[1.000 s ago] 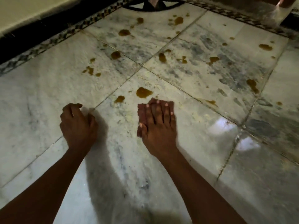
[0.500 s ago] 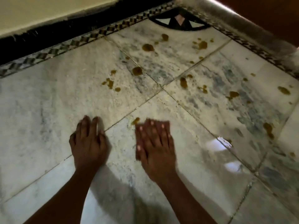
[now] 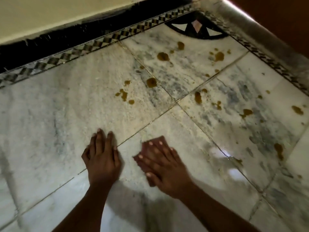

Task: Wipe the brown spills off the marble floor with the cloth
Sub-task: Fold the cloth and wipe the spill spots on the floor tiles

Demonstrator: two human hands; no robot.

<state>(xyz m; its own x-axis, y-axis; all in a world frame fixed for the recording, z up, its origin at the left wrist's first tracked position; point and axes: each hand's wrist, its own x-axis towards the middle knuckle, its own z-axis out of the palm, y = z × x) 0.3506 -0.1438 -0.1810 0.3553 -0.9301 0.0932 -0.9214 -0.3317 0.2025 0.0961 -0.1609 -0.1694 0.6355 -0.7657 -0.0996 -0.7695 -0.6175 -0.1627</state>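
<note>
My right hand (image 3: 164,166) lies flat on a small reddish-brown cloth (image 3: 143,162), pressing it onto the white marble floor (image 3: 50,114); only the cloth's left and far edges show, and the hand is blurred by motion. My left hand (image 3: 101,158) rests palm down on the floor just left of it, fingers spread, holding nothing. Several brown spills lie beyond the hands: a cluster (image 3: 123,95) on the left tile, a blob (image 3: 151,82), a streak (image 3: 198,97), and larger drops (image 3: 163,56) nearer the corner. More brown spots (image 3: 278,150) sit at the right.
A black and patterned border strip (image 3: 100,42) runs along the cream wall at the back. A raised grey ledge (image 3: 250,30) closes the right side, meeting it at a corner with a black inlay (image 3: 197,30). Glare patches (image 3: 234,173) shine right of my right hand.
The two spills just ahead of the cloth are gone from the floor. My right hand has turned leftward with the cloth. My left hand went from curled to flat on the floor.
</note>
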